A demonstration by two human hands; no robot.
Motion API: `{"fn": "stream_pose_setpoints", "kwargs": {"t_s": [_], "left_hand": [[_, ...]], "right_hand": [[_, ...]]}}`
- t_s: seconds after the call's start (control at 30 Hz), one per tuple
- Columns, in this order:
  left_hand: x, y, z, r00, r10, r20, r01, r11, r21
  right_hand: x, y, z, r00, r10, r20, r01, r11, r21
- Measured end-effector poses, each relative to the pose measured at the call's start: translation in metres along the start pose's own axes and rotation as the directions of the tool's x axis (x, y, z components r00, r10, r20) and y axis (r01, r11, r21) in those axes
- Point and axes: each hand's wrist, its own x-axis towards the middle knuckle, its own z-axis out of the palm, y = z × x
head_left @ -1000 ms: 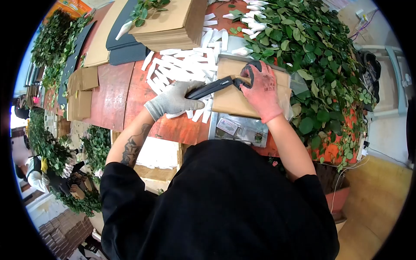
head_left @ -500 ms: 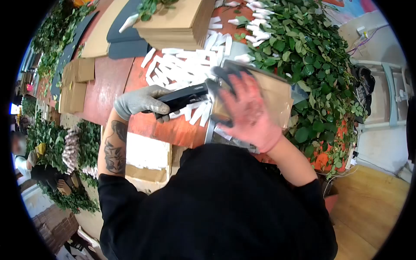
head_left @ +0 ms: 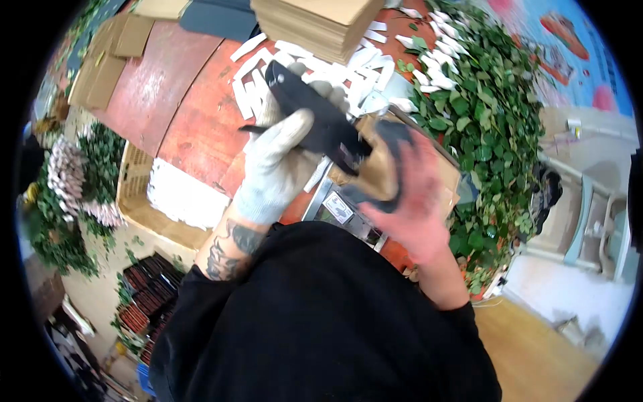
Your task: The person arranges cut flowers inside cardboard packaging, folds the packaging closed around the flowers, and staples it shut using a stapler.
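My left hand (head_left: 271,167), in a pale grey glove, is wrapped round a black stapler (head_left: 315,110) in front of my chest. The tool points down to the right, and a thin dark part sticks out at its left. My right hand (head_left: 418,194), in a pink glove with dark fingertips, is blurred. Its thumb and fingers are curved apart beside the stapler's lower end, with nothing visible held between them. Under this hand lies brown cardboard (head_left: 439,174) on a metal-edged stand, with a printed label (head_left: 337,206) at its near side.
White sleeves (head_left: 251,87) lie scattered behind my hands. A cardboard stack (head_left: 321,30) stands at the back. Leafy stems with white-wrapped heads (head_left: 445,57) cover the right side. A crate (head_left: 130,191) with white sheets (head_left: 184,194) sits at the left.
The left hand has moved right and turned the stapler from nearly level to sloping down rightward. The right hand has drawn slightly right and down, its fingers more curled. The view has shifted.
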Motion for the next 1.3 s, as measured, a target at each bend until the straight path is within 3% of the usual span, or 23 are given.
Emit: {"fn": "stream_pose_setpoints", "kwargs": {"t_s": [0.03, 0.07, 0.13, 0.2, 0.3, 0.4, 0.47, 0.53, 0.57, 0.63, 0.73, 0.8, 0.87, 0.93, 1.0, 1.07, 1.1, 1.13, 1.2, 1.3], "left_hand": [[0.015, -0.006, -0.010, 0.993, 0.120, -0.010, -0.120, 0.991, -0.055], [0.029, -0.009, -0.020, 0.980, 0.199, 0.010, -0.199, 0.978, 0.058], [0.055, -0.022, -0.043, 0.967, 0.250, 0.055, -0.256, 0.936, 0.243], [0.080, -0.046, -0.069, 0.959, 0.250, 0.136, -0.283, 0.882, 0.376], [0.098, -0.077, -0.087, 0.978, 0.123, 0.168, -0.185, 0.885, 0.428], [0.111, -0.088, -0.091, 0.971, 0.075, 0.228, -0.168, 0.890, 0.423], [0.114, -0.086, -0.086, 0.970, 0.042, 0.238, -0.117, 0.943, 0.312], [0.118, -0.084, -0.085, 0.961, 0.040, 0.274, -0.131, 0.938, 0.322], [0.121, -0.085, -0.086, 0.969, -0.020, 0.245, -0.054, 0.955, 0.292], [0.124, -0.092, -0.083, 0.985, 0.007, 0.171, -0.037, 0.984, 0.174], [0.129, -0.094, -0.089, 0.998, 0.002, 0.069, -0.016, 0.978, 0.209], [0.127, -0.090, -0.086, 0.995, 0.032, 0.097, -0.062, 0.945, 0.321], [0.130, -0.090, -0.093, 0.998, -0.004, 0.065, -0.009, 0.980, 0.198], [0.116, -0.082, -0.096, 0.992, 0.123, 0.042, -0.129, 0.969, 0.212], [0.082, -0.048, -0.086, 0.988, 0.137, 0.073, -0.154, 0.925, 0.348], [0.032, -0.025, -0.059, 0.988, 0.148, 0.042, -0.154, 0.942, 0.299], [0.010, -0.022, -0.058, 0.990, 0.136, 0.036, -0.140, 0.930, 0.339], [-0.008, -0.020, -0.058, 0.991, 0.128, 0.031, -0.130, 0.916, 0.379], [-0.036, -0.022, -0.058, 0.996, 0.052, -0.067, -0.031, 0.960, 0.278], [-0.042, -0.039, -0.059, 0.984, 0.140, -0.111, -0.107, 0.959, 0.262]], "right_hand": [[-0.007, 0.016, 0.000, 0.994, 0.100, -0.036, -0.102, 0.993, -0.052], [-0.013, 0.033, 0.004, 0.977, 0.209, -0.038, -0.212, 0.974, -0.079], [-0.010, 0.051, 0.015, 0.956, 0.292, 0.017, -0.290, 0.952, -0.097], [0.005, 0.059, 0.024, 0.854, 0.489, 0.178, -0.464, 0.870, -0.167], [0.008, 0.056, 0.030, 0.910, 0.411, 0.050, -0.390, 0.891, -0.232], [0.011, 0.050, 0.027, 0.849, 0.516, 0.116, -0.488, 0.848, -0.206], [0.003, 0.055, 0.031, 0.870, 0.482, 0.098, -0.453, 0.863, -0.224], [-0.002, 0.059, 0.036, 0.868, 0.488, 0.088, -0.464, 0.862, -0.206], [-0.005, 0.063, 0.039, 0.868, 0.490, 0.083, -0.467, 0.861, -0.199], [-0.013, 0.070, 0.047, 0.947, 0.304, -0.102, -0.320, 0.913, -0.252], [-0.005, 0.064, 0.043, 0.926, 0.374, -0.042, -0.375, 0.904, -0.206], [-0.003, 0.064, 0.042, 0.918, 0.397, -0.024, -0.392, 0.894, -0.218], [-0.003, 0.065, 0.041, 0.906, 0.424, 0.002, -0.412, 0.882, -0.228], [-0.002, 0.069, 0.042, 0.883, 0.470, 0.009, -0.468, 0.879, -0.092], [-0.006, 0.073, 0.047, 0.890, 0.456, -0.022, -0.456, 0.886, -0.083], [-0.002, 0.068, 0.046, 0.940, 0.317, -0.125, -0.335, 0.926, -0.173], [0.009, 0.054, 0.036, 0.900, 0.436, 0.004, -0.432, 0.892, -0.135], [0.005, 0.058, 0.040, 0.901, 0.433, 0.013, -0.427, 0.894, -0.133], [-0.006, 0.076, 0.047, 0.898, 0.435, -0.059, -0.439, 0.894, -0.087], [-0.007, 0.076, 0.049, 0.912, 0.401, -0.085, -0.410, 0.898, -0.157]]}}
